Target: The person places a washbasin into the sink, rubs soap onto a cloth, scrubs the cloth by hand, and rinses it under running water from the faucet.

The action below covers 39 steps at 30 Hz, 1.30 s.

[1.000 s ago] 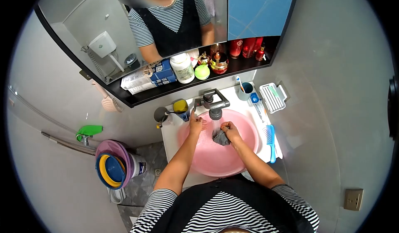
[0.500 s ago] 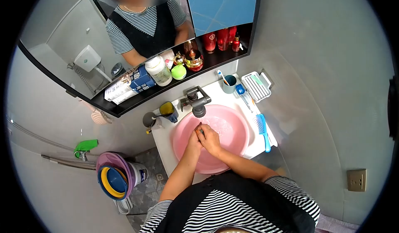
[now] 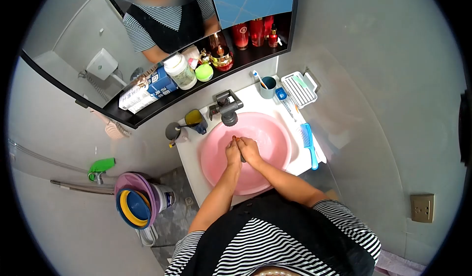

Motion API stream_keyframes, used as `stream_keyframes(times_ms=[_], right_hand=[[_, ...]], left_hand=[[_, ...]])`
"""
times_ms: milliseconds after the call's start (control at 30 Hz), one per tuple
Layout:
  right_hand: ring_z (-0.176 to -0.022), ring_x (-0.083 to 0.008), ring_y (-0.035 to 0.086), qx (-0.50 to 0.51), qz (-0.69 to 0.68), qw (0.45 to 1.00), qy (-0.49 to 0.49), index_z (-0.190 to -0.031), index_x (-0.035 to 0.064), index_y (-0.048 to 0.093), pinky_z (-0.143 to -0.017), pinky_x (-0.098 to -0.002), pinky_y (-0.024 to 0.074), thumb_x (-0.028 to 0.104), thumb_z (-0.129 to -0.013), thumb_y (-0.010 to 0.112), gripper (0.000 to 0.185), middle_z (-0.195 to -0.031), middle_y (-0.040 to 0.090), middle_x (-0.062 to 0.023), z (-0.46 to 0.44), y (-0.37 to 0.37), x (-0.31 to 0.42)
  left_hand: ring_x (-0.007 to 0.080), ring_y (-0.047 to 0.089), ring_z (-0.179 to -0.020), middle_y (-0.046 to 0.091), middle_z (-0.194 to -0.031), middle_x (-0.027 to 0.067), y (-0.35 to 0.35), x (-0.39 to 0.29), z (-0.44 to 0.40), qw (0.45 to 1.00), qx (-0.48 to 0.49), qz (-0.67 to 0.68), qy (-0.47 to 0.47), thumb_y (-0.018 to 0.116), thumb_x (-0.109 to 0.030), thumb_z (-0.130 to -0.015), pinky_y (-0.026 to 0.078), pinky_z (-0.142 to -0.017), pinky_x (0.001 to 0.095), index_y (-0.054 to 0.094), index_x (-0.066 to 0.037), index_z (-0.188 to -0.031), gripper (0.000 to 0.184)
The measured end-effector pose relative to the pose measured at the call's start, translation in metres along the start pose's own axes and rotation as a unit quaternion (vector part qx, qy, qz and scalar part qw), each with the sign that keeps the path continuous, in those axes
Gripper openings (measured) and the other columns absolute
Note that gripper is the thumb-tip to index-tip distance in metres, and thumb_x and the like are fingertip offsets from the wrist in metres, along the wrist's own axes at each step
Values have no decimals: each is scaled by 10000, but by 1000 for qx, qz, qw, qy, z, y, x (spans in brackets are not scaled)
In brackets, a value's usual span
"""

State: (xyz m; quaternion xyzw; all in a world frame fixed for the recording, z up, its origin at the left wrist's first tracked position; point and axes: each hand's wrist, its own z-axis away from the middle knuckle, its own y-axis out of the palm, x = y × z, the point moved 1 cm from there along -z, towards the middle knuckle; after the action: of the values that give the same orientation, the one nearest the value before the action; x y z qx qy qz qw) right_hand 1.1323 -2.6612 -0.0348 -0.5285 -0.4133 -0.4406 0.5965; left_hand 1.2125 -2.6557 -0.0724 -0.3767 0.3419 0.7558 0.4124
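Both hands are together over the pink basin, below the dark grey faucet. My left hand and my right hand press palm to palm, fingers closed and pointing towards the faucet. Between the palms shows a small dark thing, mostly covered; its kind I cannot make out. A reddish spot shows at the fingertips. The basin rests on a white washstand top, and its pink inside surface looks wet and shiny.
Right of the basin lie a blue comb, a toothpaste tube, a toothbrush cup and a soap dish. Cups stand at left. A mirror cabinet shelf with bottles overhangs the back. Stacked basins are lower left.
The hands have turned from one clasped over the other to palms side by side, and the dark thing now shows near their heels. The head view has shifted slightly.
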Motion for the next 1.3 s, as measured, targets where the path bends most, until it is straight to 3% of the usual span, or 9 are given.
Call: stream_keyframes(times_ms=[167, 233, 367, 533, 733, 833, 1067, 1267, 1300], right_hand=[[-707, -310, 578, 94, 11, 993, 74, -797, -12, 589, -670, -358, 441, 246, -810, 471, 284, -754, 600, -196, -3, -9, -3], [-716, -209, 560, 87, -151, 978, 119, -826, 9, 578, -696, -304, 433, 184, -781, 497, 198, -754, 599, -115, -3, -14, -8], [-742, -136, 514, 65, -193, 979, 20, -865, 12, 543, -690, -239, 413, -23, -718, 464, 170, -788, 552, -50, -10, -39, -8], [-721, -134, 518, 27, -103, 994, 2, -824, 1, 552, -670, -238, 416, -116, -672, 476, 207, -770, 552, -52, -27, -67, 1], [-728, -225, 562, -24, 95, 989, -111, -853, 20, 566, -676, -293, 440, -14, -721, 554, 137, -792, 575, -121, -32, -89, 9], [-752, -292, 569, 38, 253, 956, -142, -848, 25, 580, -690, -336, 444, 61, -751, 559, 106, -820, 578, -157, -24, -97, 15], [-800, -350, 550, -19, 96, 979, -176, -805, 20, 571, -704, -400, 440, 109, -787, 519, 106, -859, 557, -196, 13, -127, 118], [-839, -336, 558, 112, 387, 869, -286, -868, 35, 600, -724, -387, 438, 89, -776, 523, 131, -966, 559, -212, 2, -91, -24], [-844, -318, 571, 59, 327, 891, -311, -879, 40, 606, -721, -372, 445, 96, -769, 532, 144, -997, 560, -209, 3, -94, -22]], left_hand=[[164, 554, -819, 573, -898, 63, -5, -4, 8, 999, -18, -9, -30, 454, -372, -888, 456, -683, 281, 554, -59, -975, 340], [157, 555, -822, 569, -914, 61, -15, -15, 12, 967, 57, 124, -215, 568, -330, -837, 473, -706, 311, 525, -57, -1016, 330], [177, 562, -884, 558, -993, 55, -25, -16, 17, 966, 125, 142, -176, 628, -251, -800, 484, -725, 348, 477, -108, -1089, 356], [204, 557, -977, 560, -1074, 56, -24, -18, 26, 939, 209, 189, -195, 598, -143, -801, 478, -794, 360, 454, -125, -1154, 382], [215, 546, -1004, 548, -1100, 74, -31, -24, 31, 907, 334, 172, -190, 596, -139, -785, 452, -840, 385, 467, -75, -1146, 389], [238, 546, -1006, 554, -1094, 94, -32, -27, 37, 921, 241, 174, -250, 585, -165, -794, 436, -878, 398, 469, -27, -1140, 391], [278, 539, -1006, 548, -1097, 121, -30, -44, 58, 909, 196, 263, -258, 581, -183, -806, 426, -889, 423, 463, -12, -1141, 394], [280, 503, -1065, 519, -1139, 143, -51, -14, 28, 944, 259, 173, -110, 539, -90, -777, 376, -943, 432, 454, 1, -1156, 399], [282, 491, -1081, 507, -1155, 146, -56, -7, 23, 939, 244, 210, -122, 506, -32, -736, 368, -952, 429, 440, 7, -1171, 442]])
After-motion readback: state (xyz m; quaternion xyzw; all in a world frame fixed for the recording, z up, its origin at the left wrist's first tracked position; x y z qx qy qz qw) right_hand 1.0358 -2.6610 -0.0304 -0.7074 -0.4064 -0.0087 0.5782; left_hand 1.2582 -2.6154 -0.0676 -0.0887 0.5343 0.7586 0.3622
